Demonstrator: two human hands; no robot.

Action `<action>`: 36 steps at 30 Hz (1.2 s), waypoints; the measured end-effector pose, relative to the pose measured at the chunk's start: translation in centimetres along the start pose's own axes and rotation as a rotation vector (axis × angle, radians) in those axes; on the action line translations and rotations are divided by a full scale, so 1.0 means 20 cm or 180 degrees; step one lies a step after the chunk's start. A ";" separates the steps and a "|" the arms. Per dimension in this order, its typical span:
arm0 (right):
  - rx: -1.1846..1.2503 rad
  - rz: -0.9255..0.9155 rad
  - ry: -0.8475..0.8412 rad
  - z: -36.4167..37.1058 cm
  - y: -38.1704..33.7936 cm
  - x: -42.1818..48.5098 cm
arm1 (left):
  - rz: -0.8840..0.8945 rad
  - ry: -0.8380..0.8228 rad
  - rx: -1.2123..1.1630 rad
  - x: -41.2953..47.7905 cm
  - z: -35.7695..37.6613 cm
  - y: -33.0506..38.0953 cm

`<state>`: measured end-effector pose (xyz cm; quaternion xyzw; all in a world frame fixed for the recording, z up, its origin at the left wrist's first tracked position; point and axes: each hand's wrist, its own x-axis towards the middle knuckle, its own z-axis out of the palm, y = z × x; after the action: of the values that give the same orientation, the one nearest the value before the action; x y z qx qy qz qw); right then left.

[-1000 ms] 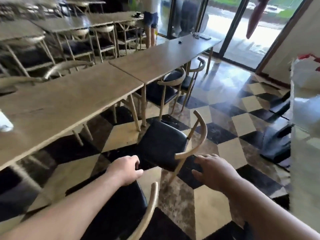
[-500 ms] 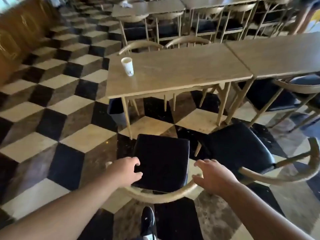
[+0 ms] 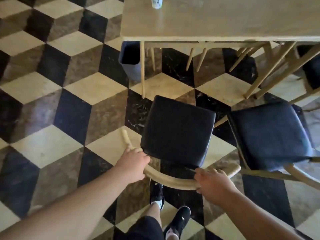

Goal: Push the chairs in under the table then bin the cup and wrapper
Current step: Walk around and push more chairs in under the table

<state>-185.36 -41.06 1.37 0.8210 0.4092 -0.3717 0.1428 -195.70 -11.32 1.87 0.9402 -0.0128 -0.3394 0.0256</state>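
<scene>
Gripping the curved pale-wood backrest (image 3: 170, 181) of the black-cushioned chair (image 3: 177, 130), the left hand (image 3: 132, 168) and right hand (image 3: 212, 185) are both curled closed around the rail, one at each end. The seat lies straight ahead of them, its front edge well short of the light wooden table (image 3: 216, 19), so the push runs forward. Half a second ago the fingers only hovered loosely; now they clasp.

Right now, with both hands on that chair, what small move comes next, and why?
Probably a straight push forward. The left hand and right hand both grip the curved backrest, and the chair's seat sits clear of the table, with open floor between the table legs ahead.
</scene>
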 end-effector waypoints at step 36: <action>-0.0660 -0.0256 0.0479 -0.97 1.08 0.82 | -0.0581 0.0198 -0.0158 1.05 -0.82 -0.31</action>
<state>-152.61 -34.83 1.30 0.8103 0.4876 -0.2701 0.1807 -169.10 -5.35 0.80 0.9466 0.0822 -0.3112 0.0182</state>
